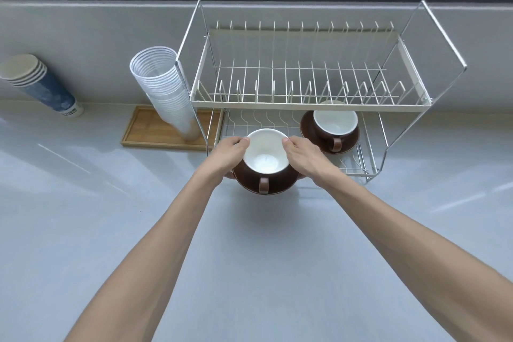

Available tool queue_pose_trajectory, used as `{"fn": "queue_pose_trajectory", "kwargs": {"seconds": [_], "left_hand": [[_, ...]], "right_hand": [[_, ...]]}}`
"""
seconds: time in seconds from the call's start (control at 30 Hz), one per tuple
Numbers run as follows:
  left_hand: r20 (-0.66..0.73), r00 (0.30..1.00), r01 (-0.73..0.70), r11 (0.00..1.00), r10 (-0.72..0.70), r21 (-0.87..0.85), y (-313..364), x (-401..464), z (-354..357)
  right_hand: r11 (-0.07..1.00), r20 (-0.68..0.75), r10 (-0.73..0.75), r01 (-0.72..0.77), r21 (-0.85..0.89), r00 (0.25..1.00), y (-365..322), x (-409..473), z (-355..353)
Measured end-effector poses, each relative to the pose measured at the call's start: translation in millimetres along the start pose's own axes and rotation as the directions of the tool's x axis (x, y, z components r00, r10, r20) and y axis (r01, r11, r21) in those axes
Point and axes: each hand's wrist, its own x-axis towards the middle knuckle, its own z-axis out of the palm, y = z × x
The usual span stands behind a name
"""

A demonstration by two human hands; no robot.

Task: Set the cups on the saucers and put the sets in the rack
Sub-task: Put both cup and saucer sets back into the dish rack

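A brown cup with a white inside (265, 154) stands on a brown saucer (249, 182), handle toward me, at the front left edge of the two-tier wire rack (308, 104). My left hand (229, 154) grips the set's left side and my right hand (302, 154) grips its right side, thumbs at the cup rim. The saucer's sides are hidden under my hands. A second brown cup (335, 125) sits on its saucer (311, 130) on the rack's lower shelf at the right. The upper tier holds nothing.
A tall stack of clear plastic cups (163, 89) leans on a wooden tray (144, 130) just left of the rack. Stacked paper cups (36, 80) lie at the far left against the wall. Grey counter (249, 244) stretches toward me; a window sill runs behind.
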Motion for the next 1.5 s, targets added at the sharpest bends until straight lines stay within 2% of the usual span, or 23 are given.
{"fn": "queue_pose_trajectory", "kwargs": {"seconds": [0.3, 0.47, 0.6, 0.7, 0.83, 1.17, 1.5], "left_hand": [[-0.047, 0.999, 0.027, 0.999, -0.025, 0.035, 22, 38, -3], [-0.108, 0.994, 0.019, 1.0, -0.017, 0.025, 26, 54, -2], [-0.136, 0.989, 0.05, 0.999, -0.053, -0.019, 21, 69, -5], [-0.144, 0.986, 0.077, 0.996, -0.082, -0.041, 19, 80, -6], [-0.144, 0.984, 0.096, 0.993, -0.104, -0.064, 19, 91, -4], [-0.14, 0.988, 0.038, 0.987, -0.06, -0.155, 25, 100, -5], [-0.097, 0.995, 0.03, 0.995, -0.02, 0.098, 23, 78, -10]], "right_hand": [[0.999, 0.004, 0.015, -0.016, 0.04, 1.0, -13, 50, 1], [1.0, 0.001, 0.027, -0.027, 0.005, 1.0, -14, 76, 6], [0.997, 0.012, 0.023, -0.023, 0.07, 1.0, -20, 88, 9], [0.999, -0.008, -0.025, 0.026, 0.044, 1.0, -22, 102, 10], [1.0, -0.003, -0.018, 0.018, -0.024, 1.0, -19, 117, 11], [0.999, -0.033, -0.001, 0.0, -0.033, 0.999, -25, 127, 9], [0.992, -0.085, -0.027, 0.016, -0.126, 0.996, -27, 99, 3]]}}
